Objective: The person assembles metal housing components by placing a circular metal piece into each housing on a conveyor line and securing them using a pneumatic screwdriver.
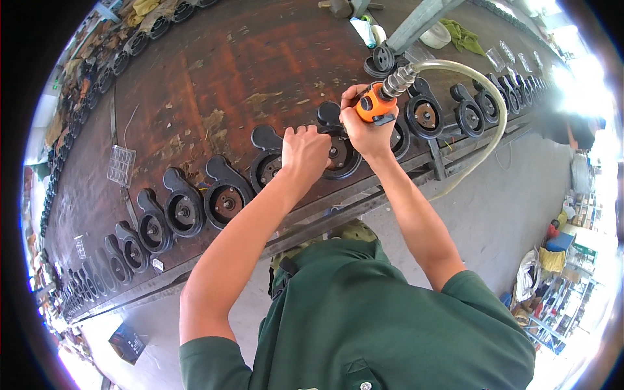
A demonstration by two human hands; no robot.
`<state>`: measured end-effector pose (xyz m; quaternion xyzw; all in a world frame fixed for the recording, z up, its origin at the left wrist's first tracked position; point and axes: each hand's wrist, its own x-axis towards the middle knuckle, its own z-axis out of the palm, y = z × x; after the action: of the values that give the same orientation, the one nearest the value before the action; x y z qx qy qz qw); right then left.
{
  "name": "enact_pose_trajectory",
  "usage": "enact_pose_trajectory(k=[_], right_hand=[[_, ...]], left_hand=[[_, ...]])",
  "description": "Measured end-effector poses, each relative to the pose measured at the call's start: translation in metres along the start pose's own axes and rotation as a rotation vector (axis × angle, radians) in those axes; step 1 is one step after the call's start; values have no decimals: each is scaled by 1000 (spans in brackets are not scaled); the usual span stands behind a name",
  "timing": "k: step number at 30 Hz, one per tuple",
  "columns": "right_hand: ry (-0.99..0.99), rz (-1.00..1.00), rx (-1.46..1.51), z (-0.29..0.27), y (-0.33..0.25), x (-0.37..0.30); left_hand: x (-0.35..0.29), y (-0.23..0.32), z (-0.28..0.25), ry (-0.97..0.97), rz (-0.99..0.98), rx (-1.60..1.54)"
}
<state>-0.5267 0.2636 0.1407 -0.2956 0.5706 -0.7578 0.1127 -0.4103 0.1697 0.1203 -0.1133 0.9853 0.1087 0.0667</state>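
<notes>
My right hand is wrapped round an orange air tool, with a metal coupling and a pale hose at its upper end. The tool is above a black round housing with a brown inner disc and a small rounded lobe; my hands partly cover this housing. My left hand lies against its left side, fingers bent and close together, and anything in them is hidden. Just left of that hand is a similar housing, partly covered by my wrist.
More black housings line the table's near edge on both sides. A clear divided tray lies left on the worn brown table. Beyond the tool stand a grey metal post and black round parts. A box is on the floor.
</notes>
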Motion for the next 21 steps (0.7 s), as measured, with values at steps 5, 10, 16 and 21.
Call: enact_pose_trajectory(k=[5,10,16,21], right_hand=[[-17,34,36,-1,-4,0],[-12,13,-16,7,-1,-3],[-51,-11,-15,3,-2,-2],[22,119,114,-5,-16,-24]], left_hand=[[-1,3,-2,4,6,1],[-4,4,0,14,-15,-16],[-3,5,-3,2,-43,-28],[-4,6,1,13,-42,-13]])
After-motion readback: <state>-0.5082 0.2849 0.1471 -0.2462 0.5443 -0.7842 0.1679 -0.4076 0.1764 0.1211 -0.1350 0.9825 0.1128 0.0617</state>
